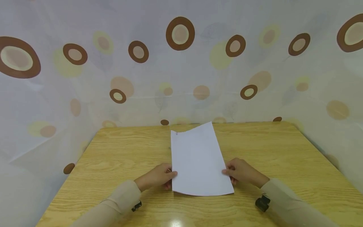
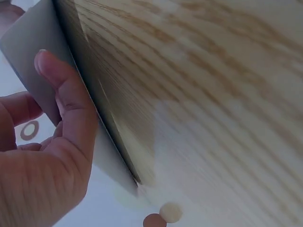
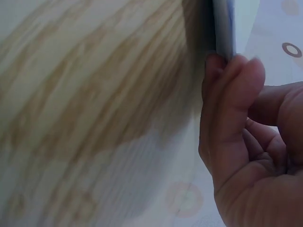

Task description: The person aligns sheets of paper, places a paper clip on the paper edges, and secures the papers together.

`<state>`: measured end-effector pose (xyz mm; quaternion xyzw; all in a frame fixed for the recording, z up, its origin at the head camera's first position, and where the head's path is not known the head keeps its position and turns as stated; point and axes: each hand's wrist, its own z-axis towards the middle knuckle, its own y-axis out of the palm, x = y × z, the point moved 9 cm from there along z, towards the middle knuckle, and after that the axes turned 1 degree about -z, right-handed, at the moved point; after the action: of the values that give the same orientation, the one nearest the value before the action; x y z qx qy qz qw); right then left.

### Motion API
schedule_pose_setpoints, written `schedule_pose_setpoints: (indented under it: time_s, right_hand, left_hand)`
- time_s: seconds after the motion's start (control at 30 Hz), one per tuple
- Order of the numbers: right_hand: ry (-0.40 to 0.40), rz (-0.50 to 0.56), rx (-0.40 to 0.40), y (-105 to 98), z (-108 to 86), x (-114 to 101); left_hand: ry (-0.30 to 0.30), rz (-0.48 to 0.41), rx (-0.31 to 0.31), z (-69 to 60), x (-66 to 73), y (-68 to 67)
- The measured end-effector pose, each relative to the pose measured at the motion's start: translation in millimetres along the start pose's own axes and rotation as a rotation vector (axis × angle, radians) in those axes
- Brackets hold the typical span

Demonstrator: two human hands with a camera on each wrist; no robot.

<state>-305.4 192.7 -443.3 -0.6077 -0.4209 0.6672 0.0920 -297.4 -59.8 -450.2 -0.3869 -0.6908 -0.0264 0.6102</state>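
Observation:
A stack of white paper (image 1: 198, 160) is held up off the table between both hands, its far edge curving and its far right corner raised. Near its far left corner sits a small paper clip (image 1: 176, 133). My left hand (image 1: 160, 175) grips the left edge, thumb on top and fingers beneath. On the opposite edge my right hand (image 1: 241, 171) pinches the paper the same way. The left wrist view shows the underside of the paper (image 2: 35, 61) with a finger against it. In the right wrist view the paper (image 3: 224, 28) appears edge-on at the fingertips.
The wood-grain table (image 1: 127, 151) spreads around and beneath the paper. A white sheet (image 1: 153, 72) patterned with brown rings and pale dots hangs behind the table and along both sides. Dark devices (image 1: 262, 203) are strapped at the wrists.

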Motion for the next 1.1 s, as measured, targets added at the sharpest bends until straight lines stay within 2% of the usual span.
schedule_pose_setpoints:
  time_s: [0.17, 0.33, 0.5, 0.73, 1.1]
  right_hand:
    - [-0.006, -0.065, -0.014, 2, 0.5, 4]
    - [0.003, -0.165, 0.006, -1, 1.7, 5]
    - [0.058, -0.247, 0.027, -4, 4.5, 8]
    - [0.141, -0.296, 0.017, -5, 6.0, 9]
    - [0.168, -0.348, 0.009, -4, 4.1, 6]
  left_hand:
    - [-0.035, 0.05, 0.015, 1.8, -5.0, 2.4]
    - [-0.05, 0.128, 0.015, 5.0, -9.0, 3.9]
    - [-0.062, 0.229, 0.014, 8.0, -5.5, 3.4]
    - [-0.085, 0.353, 0.037, 10.7, -2.9, 0.6]
    - [-0.106, 0.451, 0.016, 16.7, -8.0, -1.4]
